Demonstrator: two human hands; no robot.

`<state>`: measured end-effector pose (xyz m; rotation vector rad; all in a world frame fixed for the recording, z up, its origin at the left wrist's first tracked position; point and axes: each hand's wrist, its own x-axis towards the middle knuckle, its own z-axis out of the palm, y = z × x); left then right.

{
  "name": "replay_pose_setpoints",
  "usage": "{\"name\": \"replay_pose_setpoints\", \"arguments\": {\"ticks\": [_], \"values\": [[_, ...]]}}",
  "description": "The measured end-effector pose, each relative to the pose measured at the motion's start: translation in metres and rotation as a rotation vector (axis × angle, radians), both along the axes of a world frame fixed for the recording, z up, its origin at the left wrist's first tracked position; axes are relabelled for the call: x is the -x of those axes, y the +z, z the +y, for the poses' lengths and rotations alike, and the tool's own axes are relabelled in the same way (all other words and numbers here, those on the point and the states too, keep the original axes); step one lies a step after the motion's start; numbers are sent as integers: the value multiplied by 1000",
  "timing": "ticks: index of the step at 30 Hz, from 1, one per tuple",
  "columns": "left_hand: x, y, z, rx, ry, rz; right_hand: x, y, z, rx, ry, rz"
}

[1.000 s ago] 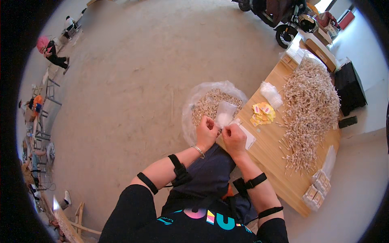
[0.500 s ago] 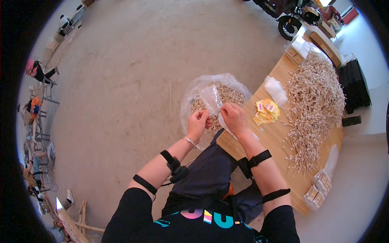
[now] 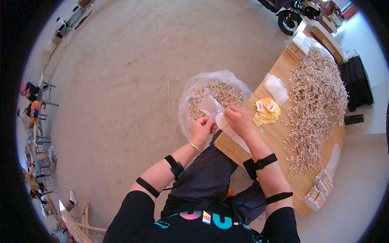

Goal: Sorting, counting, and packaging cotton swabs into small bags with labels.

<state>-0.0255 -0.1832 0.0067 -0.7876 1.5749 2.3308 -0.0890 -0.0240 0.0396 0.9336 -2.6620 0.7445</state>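
A small clear plastic bag (image 3: pixel 211 106) is stretched between my hands, its free end pointing away from me. My left hand (image 3: pixel 203 130) is closed in a pinch at the bag's near edge. Beside it, my right hand (image 3: pixel 240 120) pinches the bag's right corner, its fingertips partly hidden. Under my right hand, a white rounded strip (image 3: pixel 241 141) lies along the table's corner. Beyond my hands, a large clear sack (image 3: pixel 184 107) on the floor holds a heap of cotton swabs (image 3: pixel 221 93).
The wooden table (image 3: pixel 279 150) at my right bears a big pile of cotton swabs (image 3: pixel 318 109), yellow packets (image 3: pixel 267 111), empty clear bags (image 3: pixel 276 88) and packed boxes (image 3: pixel 319 190). A black crate (image 3: pixel 356 83) stands beyond it. A motorcycle (image 3: pixel 289 21) is at the far right; people and racks line the left.
Both hands have shifted slightly, and the bag has tipped lower. More of the white strip shows beneath my right hand. The view has moved a little.
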Motion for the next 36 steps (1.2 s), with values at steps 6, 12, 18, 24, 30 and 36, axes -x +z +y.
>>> {"name": "replay_pose_setpoints", "arguments": {"ticks": [6, 12, 18, 24, 30, 36], "values": [[-16, 4, 15, 5, 13, 30, -14, 14, 7, 295, -136, -318], [-17, 5, 19, 58, 2, 48, -11, -1, -3, 220, -299, -331], [-22, 0, 25, 131, 10, 88, -9, -14, 0, 333, -302, -328], [-13, 3, 26, 32, 98, 67, -10, -18, 8, 366, -223, -324], [-5, 0, 22, -26, 117, 68, -12, -15, 8, 369, -197, -329], [0, -4, 27, -82, 137, 27, -17, -10, 4, 375, -191, -312]]}}
